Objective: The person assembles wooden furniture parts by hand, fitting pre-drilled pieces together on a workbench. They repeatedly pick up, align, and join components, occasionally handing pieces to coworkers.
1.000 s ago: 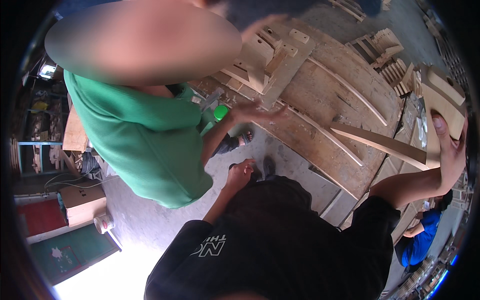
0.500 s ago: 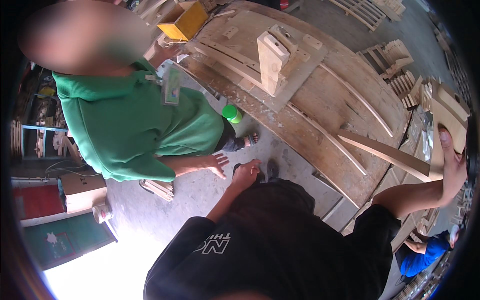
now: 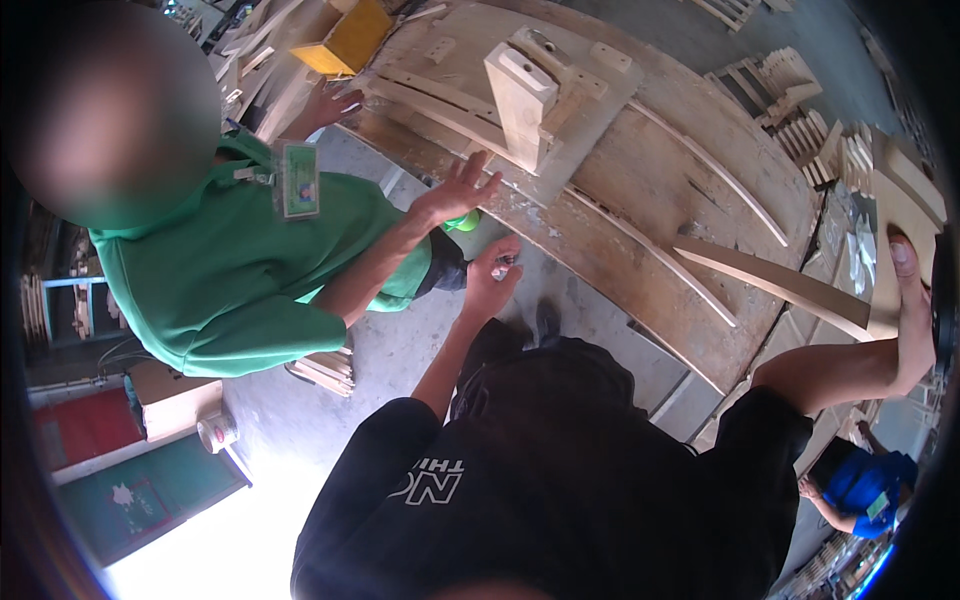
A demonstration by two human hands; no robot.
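Note:
My right hand (image 3: 910, 300) grips a pale wooden piece (image 3: 886, 195) at the right edge, its thumb lying along the wood. A long tapered wooden bar (image 3: 775, 283) meets the lower end of that piece and reaches left over the workbench (image 3: 690, 205). My left hand (image 3: 492, 278) is raised before my body near the bench's front edge, its fingers curled round something small and greyish that I cannot make out. An upright wooden assembly (image 3: 525, 100) stands on a flat board on the bench, away from both hands.
A person in a green shirt (image 3: 240, 270) stands at the left, one hand (image 3: 460, 190) over the bench edge. Thin wooden strips (image 3: 650, 255) lie along the bench. A yellow box (image 3: 345, 40) sits at its far end. Another person in blue (image 3: 870, 490) is at lower right.
My left hand has risen toward the bench, and its fingers have curled. The co-worker's near hand has lifted to the bench edge. My right hand still holds the wooden piece.

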